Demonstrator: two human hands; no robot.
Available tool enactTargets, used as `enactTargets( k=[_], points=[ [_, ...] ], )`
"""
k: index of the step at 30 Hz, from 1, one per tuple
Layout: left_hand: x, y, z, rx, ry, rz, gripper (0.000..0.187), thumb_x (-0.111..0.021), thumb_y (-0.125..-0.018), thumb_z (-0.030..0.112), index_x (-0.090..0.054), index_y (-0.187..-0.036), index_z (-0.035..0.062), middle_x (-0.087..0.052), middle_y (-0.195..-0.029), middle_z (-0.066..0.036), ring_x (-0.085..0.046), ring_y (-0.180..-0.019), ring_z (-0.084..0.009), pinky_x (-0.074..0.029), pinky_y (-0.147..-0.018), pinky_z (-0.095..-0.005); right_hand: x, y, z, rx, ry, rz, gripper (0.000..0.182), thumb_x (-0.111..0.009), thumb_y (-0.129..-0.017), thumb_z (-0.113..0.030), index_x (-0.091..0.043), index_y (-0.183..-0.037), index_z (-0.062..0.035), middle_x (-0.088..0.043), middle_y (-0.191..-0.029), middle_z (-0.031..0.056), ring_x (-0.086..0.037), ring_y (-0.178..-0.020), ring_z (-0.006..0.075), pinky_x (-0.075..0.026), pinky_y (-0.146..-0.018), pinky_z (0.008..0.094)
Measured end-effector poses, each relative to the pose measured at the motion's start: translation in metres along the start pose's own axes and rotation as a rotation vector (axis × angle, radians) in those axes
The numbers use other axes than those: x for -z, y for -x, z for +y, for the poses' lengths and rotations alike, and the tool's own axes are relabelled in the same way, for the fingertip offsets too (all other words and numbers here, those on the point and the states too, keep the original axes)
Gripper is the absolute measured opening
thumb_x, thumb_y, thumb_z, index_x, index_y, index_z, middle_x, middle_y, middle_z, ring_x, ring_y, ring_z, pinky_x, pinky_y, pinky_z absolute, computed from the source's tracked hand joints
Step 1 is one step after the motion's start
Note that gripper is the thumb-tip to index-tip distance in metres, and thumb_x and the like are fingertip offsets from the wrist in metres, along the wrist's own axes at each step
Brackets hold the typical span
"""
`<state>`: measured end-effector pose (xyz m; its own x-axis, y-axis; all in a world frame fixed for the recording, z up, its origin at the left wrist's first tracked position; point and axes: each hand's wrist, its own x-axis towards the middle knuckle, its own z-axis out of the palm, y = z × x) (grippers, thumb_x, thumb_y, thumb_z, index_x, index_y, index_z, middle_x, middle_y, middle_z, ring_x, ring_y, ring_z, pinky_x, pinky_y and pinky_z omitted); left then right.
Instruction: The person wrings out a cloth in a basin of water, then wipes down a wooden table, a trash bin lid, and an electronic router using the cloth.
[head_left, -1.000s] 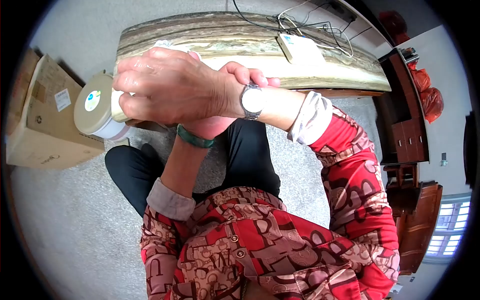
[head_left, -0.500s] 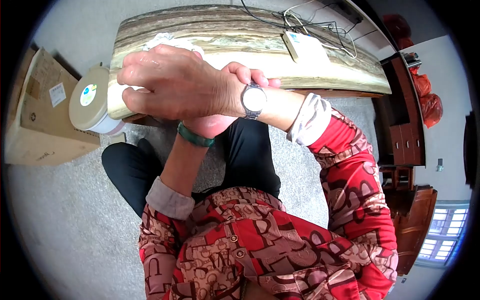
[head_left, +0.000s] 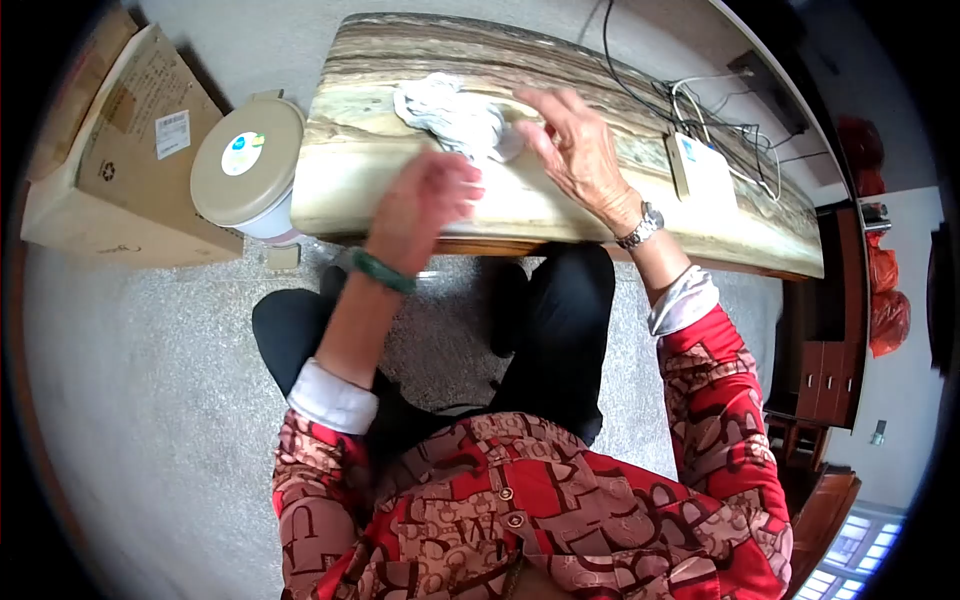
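Observation:
My right hand [head_left: 580, 150], with a metal watch [head_left: 642, 226] on the wrist, hovers over the wood-patterned tabletop [head_left: 390, 155] with its thumb and fingers apart. Just left of its fingertips lies a crumpled white cloth [head_left: 450, 112]. My left hand [head_left: 428, 198] is near the table's front edge, below the cloth, and a green bangle [head_left: 382, 271] circles that wrist. Its fingers look curled, but motion smears them, and I cannot tell whether they are closed.
A white box [head_left: 703, 172] and tangled cables [head_left: 740, 128] sit at the table's right. On the left stand a lidded bin [head_left: 245, 170] and a large cardboard box [head_left: 140, 170]. Red plastic bags [head_left: 888, 320] hang at the far right.
My hands have come apart; before, my right hand lay across my left wrist. The right has moved right beside the cloth, and the view has shifted so the table sits further right.

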<state>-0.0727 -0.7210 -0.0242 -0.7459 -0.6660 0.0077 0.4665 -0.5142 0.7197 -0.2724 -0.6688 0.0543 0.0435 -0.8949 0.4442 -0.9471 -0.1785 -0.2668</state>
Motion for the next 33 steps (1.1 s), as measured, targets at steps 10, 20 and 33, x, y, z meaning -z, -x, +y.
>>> enactTargets(
  k=[10,20,33],
  points=[
    [0.105,-0.017,0.115,-0.425,-0.02,0.625,0.022,-0.046,-0.093,0.021,-0.055,-0.086,0.0016,-0.061,-0.075,-0.009,-0.056,-0.063,-0.0152,-0.042,-0.059,-0.0251,-0.096,-0.082,-0.05,-0.024,0.194,-0.304,0.048,-0.061,-0.082,-0.038,-0.051,-0.124,-0.017,-0.059,-0.08,0.0164,-0.058,-0.057,0.0299,-0.047,-0.049,0.0411],
    [0.14,-0.011,0.144,-0.39,0.196,0.661,0.021,-0.047,-0.092,0.023,-0.057,-0.087,0.0046,-0.063,-0.074,-0.006,-0.058,-0.065,-0.0162,-0.042,-0.059,-0.0273,-0.187,-0.251,0.004,-0.073,0.29,-0.218,0.026,-0.058,-0.081,-0.031,-0.058,-0.098,-0.0111,-0.066,-0.082,0.0155,-0.063,-0.078,0.0351,-0.05,-0.067,0.046],
    [0.151,-0.003,0.141,-0.382,0.265,0.702,0.02,-0.049,-0.091,0.023,-0.056,-0.09,0.0049,-0.064,-0.076,-0.007,-0.06,-0.067,-0.0164,-0.047,-0.063,-0.0274,-0.112,-0.078,-0.128,0.463,-0.02,-0.605,0.05,-0.06,-0.08,-0.042,-0.051,-0.122,-0.0161,-0.052,-0.082,0.01,-0.056,-0.056,0.0272,-0.046,-0.047,0.0374]
  ],
)
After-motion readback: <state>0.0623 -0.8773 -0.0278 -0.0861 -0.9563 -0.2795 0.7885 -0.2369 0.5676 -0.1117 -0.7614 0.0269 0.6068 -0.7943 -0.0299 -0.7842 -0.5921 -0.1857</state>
